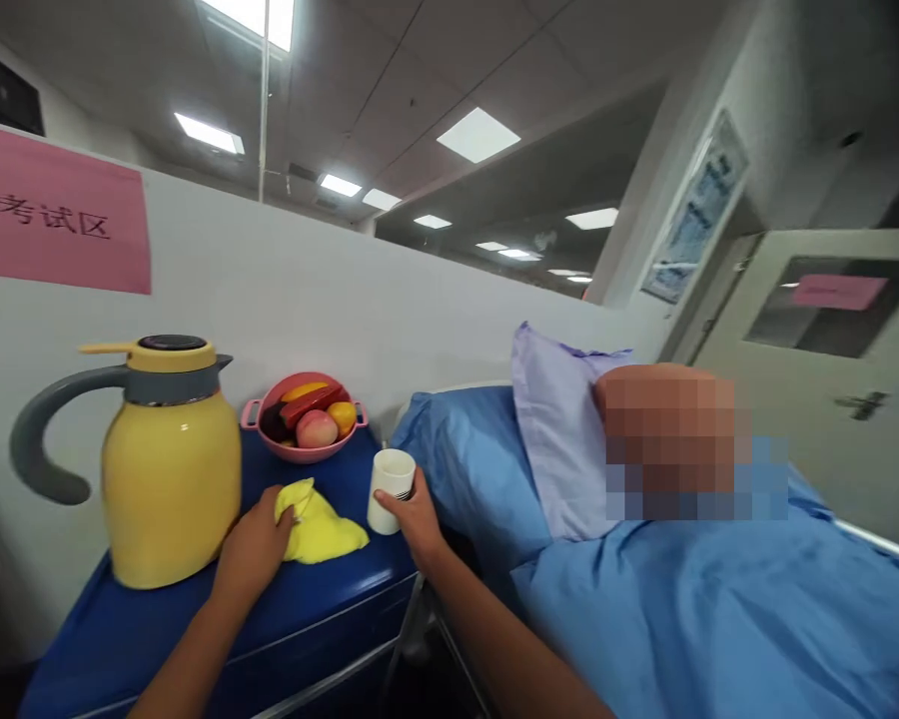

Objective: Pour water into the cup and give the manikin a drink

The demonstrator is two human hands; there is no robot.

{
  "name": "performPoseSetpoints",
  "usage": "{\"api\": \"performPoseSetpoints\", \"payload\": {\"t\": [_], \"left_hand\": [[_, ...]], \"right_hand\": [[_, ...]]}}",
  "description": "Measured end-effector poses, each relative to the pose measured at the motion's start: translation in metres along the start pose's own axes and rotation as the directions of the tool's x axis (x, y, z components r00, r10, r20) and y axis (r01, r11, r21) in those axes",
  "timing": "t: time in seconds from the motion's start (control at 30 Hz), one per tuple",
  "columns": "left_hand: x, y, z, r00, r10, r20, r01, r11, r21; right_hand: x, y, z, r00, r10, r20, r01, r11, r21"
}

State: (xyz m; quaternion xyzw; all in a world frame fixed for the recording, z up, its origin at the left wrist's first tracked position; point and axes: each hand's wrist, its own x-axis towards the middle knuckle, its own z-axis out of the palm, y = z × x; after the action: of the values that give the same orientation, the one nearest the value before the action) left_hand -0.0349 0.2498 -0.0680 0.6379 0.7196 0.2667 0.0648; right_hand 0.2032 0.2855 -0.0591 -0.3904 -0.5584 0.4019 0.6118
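Note:
My left hand [259, 539] is closed on the edge of a crumpled yellow cloth [319, 527], which lies on the blue top of a bedside cabinet [330, 589]. My right hand [418, 514] wraps round a white mug [385, 511] with dark stripes, upright at the cabinet's right side. Whether the mug's base touches the top I cannot tell. Left of my left hand stands a large yellow thermos jug [172, 479] with a grey handle. Behind the cloth sits a pink basket [307, 454] holding several fruits and vegetables.
Right of the cabinet is a bed with blue bedding [719, 599] and a lilac pillow [554, 439]. A blurred-out head shape rests there. A white partition [270, 290] with a pink sign [52, 210] runs behind. A door [816, 399] is at the far right.

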Motion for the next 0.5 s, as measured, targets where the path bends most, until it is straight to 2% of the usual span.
{"api": "performPoseSetpoints", "payload": {"t": [0.13,0.27,0.37,0.5], "left_hand": [[-0.001,0.006,0.003,0.999,0.030,-0.031,-0.027,0.996,0.085],[0.003,0.006,0.010,0.994,0.101,-0.049,-0.092,0.982,0.162],[0.006,0.001,0.016,0.985,0.157,-0.070,-0.143,0.976,0.166],[0.009,-0.003,0.019,0.982,0.169,-0.084,-0.155,0.977,0.149]], "right_hand": [[0.010,0.015,0.003,1.000,-0.018,0.005,0.018,1.000,0.014],[0.012,0.017,0.004,1.000,-0.025,0.013,0.024,0.999,0.033],[0.011,0.016,0.004,1.000,-0.015,0.012,0.015,0.999,0.044],[0.009,0.015,0.004,1.000,-0.015,0.001,0.015,0.999,0.052]]}}
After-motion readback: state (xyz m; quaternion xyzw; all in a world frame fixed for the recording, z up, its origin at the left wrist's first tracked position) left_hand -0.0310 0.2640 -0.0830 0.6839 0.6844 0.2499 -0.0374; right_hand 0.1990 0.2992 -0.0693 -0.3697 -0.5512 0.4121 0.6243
